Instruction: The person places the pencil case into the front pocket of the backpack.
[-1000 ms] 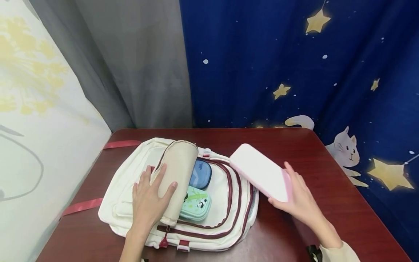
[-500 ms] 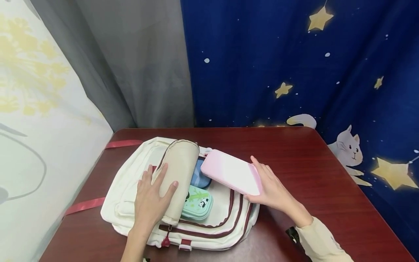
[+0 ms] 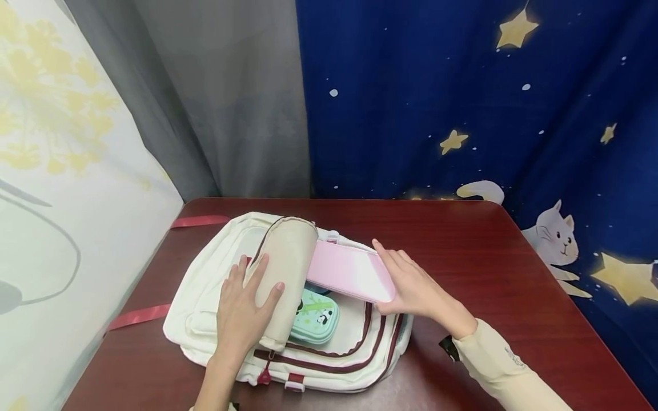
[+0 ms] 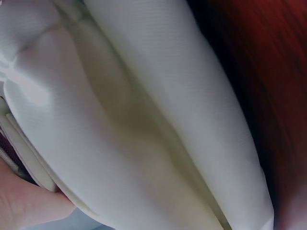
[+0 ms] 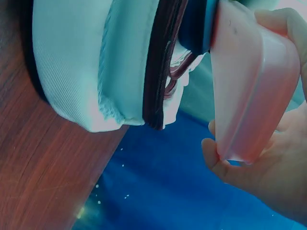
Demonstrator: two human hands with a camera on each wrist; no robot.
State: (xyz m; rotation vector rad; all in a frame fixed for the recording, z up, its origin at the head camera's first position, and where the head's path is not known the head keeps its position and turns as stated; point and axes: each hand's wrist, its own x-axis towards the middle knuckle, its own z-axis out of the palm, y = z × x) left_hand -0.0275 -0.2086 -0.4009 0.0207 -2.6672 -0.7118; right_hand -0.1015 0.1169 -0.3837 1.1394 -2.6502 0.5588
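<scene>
A cream backpack (image 3: 349,339) with maroon zips lies on the table, its front pocket exposed. My left hand (image 3: 241,311) rests with spread fingers on the folded-back pocket flap (image 3: 288,268); the left wrist view shows pale fabric (image 4: 144,120) close up. My right hand (image 3: 413,288) grips a pink-and-white pencil case (image 3: 349,268) by its right end. The case's far end reaches the flap, over a blue case (image 3: 316,289) that is mostly covered. Nearer me in the pocket sits a mint-green panda pencil case (image 3: 316,319), partly under the flap.
The dark red table (image 3: 452,245) extends right of the backpack. Two red straps (image 3: 139,317) trail to the left. Behind the table hang a grey curtain (image 3: 241,114) and a blue starry one (image 3: 385,114). A patterned white surface (image 3: 77,200) borders the left side.
My right hand has brought the pink pencil case leftward and down, from beyond the backpack's right side to over the pocket and blue case. My left hand has stayed on the flap.
</scene>
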